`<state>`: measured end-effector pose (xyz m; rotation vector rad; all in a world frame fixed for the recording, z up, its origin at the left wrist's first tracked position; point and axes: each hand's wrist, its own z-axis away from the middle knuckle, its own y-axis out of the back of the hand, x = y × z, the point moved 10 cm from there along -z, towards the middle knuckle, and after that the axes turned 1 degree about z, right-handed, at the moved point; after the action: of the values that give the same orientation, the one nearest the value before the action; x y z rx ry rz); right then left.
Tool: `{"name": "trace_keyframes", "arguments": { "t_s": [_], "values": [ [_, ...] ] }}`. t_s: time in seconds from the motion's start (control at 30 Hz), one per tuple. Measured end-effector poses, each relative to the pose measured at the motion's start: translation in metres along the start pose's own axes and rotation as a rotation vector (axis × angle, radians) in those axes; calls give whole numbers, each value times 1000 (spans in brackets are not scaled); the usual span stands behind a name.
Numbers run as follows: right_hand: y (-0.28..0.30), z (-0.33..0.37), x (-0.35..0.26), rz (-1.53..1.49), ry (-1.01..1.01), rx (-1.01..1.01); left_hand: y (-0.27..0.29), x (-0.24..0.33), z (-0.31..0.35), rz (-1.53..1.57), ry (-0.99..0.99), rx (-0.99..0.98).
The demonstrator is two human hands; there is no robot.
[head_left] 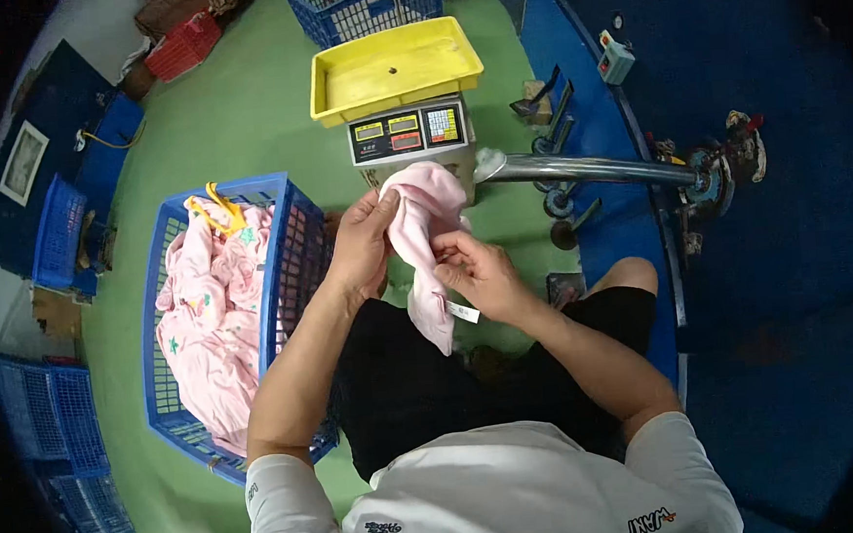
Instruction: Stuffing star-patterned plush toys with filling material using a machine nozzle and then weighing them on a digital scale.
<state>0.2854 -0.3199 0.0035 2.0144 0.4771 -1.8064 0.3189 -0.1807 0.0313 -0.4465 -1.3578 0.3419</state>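
Note:
A limp pink cloth piece (421, 213) hangs above my lap, between both hands. My left hand (362, 243) is closed on its left edge, thumb on top. On the other side, my right hand (481, 275) has its curled fingers pinching the cloth's edge. A small white label (463, 312) sticks out below the right hand. Just beyond the cloth lies the open end of a shiny metal tube (586, 167), with a tuft of white fluff (489, 163) at its mouth. Part of the left hand's fingers is hidden behind the cloth.
At my left stands a blue plastic basket (281, 246) heaped with pink cloth pieces (210, 324). Ahead, a yellow tray (393, 70) rests on a digital scale (409, 136). Another blue basket (367, 6) stands behind it. A blue machine panel (621, 245) borders my right side.

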Motion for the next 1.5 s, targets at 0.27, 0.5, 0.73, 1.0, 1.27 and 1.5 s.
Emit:
{"name": "trace_keyframes", "arguments": {
  "t_s": [0.27,0.5,0.73,1.0,1.27,1.5],
  "values": [
    [81,-3,39,422,3,481,-11,-10,1,-267,82,-149],
    [84,-25,52,606,239,309,5,-2,-10,-32,123,-94],
    [98,-1,94,417,-165,362,16,-5,-4,7,26,31],
    [104,4,105,340,-109,403,14,6,1,45,10,59],
    [125,23,153,313,-268,602,9,29,17,21,-124,97],
    [106,39,223,-522,-824,387,-28,42,65,-137,-15,-303]
  ]
}}
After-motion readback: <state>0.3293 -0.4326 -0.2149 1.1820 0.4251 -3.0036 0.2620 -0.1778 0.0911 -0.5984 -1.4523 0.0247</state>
